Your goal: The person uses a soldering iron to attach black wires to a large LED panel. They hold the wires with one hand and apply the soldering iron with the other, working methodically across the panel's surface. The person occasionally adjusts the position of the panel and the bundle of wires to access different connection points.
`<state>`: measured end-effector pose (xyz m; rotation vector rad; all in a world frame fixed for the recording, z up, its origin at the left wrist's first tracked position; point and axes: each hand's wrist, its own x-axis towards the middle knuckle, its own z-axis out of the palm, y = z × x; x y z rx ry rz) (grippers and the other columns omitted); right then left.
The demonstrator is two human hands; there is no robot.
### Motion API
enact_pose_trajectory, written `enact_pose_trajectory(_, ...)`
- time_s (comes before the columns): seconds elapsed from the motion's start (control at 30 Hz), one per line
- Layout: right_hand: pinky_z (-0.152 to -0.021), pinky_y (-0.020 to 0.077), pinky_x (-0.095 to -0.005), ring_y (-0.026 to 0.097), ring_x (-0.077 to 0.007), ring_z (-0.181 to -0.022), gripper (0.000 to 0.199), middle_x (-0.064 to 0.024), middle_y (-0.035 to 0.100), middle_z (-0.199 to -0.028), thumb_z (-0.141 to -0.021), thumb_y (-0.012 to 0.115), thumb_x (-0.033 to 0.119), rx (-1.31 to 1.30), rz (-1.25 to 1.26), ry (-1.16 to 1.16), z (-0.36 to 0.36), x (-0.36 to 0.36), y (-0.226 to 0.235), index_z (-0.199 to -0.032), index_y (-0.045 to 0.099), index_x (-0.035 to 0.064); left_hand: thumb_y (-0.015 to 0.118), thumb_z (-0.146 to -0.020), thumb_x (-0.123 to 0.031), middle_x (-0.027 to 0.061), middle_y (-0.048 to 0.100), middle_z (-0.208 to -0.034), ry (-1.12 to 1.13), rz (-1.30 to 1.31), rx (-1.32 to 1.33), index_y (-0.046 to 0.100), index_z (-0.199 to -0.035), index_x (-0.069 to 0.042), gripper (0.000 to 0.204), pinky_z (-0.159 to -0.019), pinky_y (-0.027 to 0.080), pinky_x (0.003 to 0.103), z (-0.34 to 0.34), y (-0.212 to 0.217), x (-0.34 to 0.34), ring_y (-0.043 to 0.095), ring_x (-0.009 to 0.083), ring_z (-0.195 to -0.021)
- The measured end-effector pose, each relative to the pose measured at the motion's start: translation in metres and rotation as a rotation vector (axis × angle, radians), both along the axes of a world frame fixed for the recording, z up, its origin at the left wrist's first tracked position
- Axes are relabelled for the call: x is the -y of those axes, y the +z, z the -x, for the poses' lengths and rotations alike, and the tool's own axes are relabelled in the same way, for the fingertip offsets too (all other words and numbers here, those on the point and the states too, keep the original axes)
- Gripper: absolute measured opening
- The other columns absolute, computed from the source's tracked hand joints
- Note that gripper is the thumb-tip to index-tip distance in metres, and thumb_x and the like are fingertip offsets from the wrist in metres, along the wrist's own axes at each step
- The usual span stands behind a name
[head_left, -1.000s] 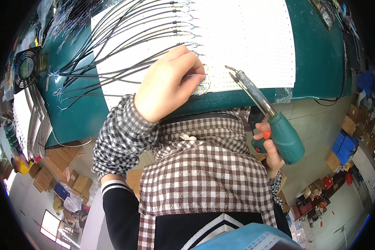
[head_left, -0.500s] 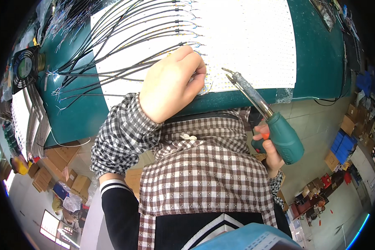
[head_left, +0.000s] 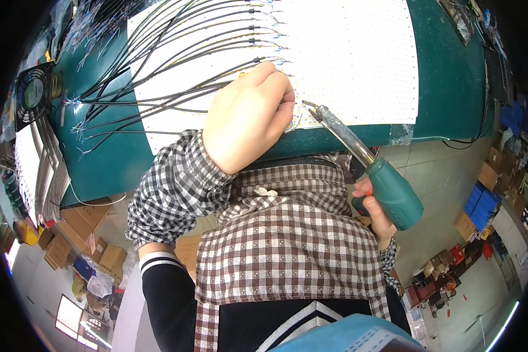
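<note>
My left hand (head_left: 249, 114) is closed in a pinch over the near part of a white board (head_left: 364, 64) dotted with rows of small yellowish marks. Black cables (head_left: 188, 53) run under this hand, and a cable's wire end seems to be between the fingertips, mostly hidden. In my right hand (head_left: 380, 220) is a soldering iron (head_left: 398, 193) with a thick green handle and a metal shaft. Its bent tip points left, just right of my left fingertips, close above the board. Beyond my left hand, several cables end in thin split wires along the board's middle.
The board lies on a green table (head_left: 449, 76), with clear tape (head_left: 400, 134) at its near edge. At the left stand a small black fan (head_left: 34, 95) and stacked white boards (head_left: 38, 170). Bundled loose wires (head_left: 100, 26) lie far left. Cardboard boxes (head_left: 111, 258) are on the floor.
The soldering iron has moved left, its tip now closer to my left fingertips. My left hand has shifted slightly right, still pinched.
</note>
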<state>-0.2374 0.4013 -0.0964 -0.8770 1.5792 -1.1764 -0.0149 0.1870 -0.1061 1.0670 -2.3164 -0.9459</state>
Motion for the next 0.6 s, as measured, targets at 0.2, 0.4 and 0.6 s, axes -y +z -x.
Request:
enact_pose_trajectory(0.2,-0.079,0.0604,-0.0348,0.072,-0.0210,-0.087,0.070,-0.0181,0.071,-0.100,-0.076,0.084,0.007,0.022,-0.043,-0.031,-0.0028,0.0030,0.0031,-0.134,0.050,-0.0106,0.066,-0.079,-0.004,0.0114,0.056,-0.081,0.005,-0.018,0.010,0.058,-0.079,-0.004,0.008,-0.064,0.050,0.040,0.0006,-0.0002,0.0005,0.061,0.0320,-0.072)
enact_pose_trajectory(0.4,-0.079,0.0587,-0.0334,0.070,-0.0186,-0.086,0.069,-0.0165,0.071,-0.099,-0.075,0.084,0.004,-0.018,0.009,0.020,-0.0016,0.0042,0.0000,-0.134,0.050,-0.0104,0.066,-0.079,-0.005,0.0113,0.057,-0.081,0.000,-0.037,0.024,0.058,-0.079,-0.004,0.008,-0.064,0.051,0.040,0.0010,0.0013,0.0022,0.062,0.0322,-0.072)
enact_pose_trajectory(0.6,-0.079,0.0591,-0.0334,0.070,-0.0188,-0.087,0.068,-0.0158,0.071,-0.100,-0.075,0.083,0.003,-0.043,0.008,0.061,0.0006,0.0063,-0.0013,-0.133,0.051,-0.0098,0.066,-0.079,-0.005,0.0114,0.057,-0.081,0.000,-0.048,0.025,0.059,-0.079,-0.004,0.008,-0.065,0.051,0.040,0.0008,0.0021,0.0023,0.062,0.0324,-0.072)
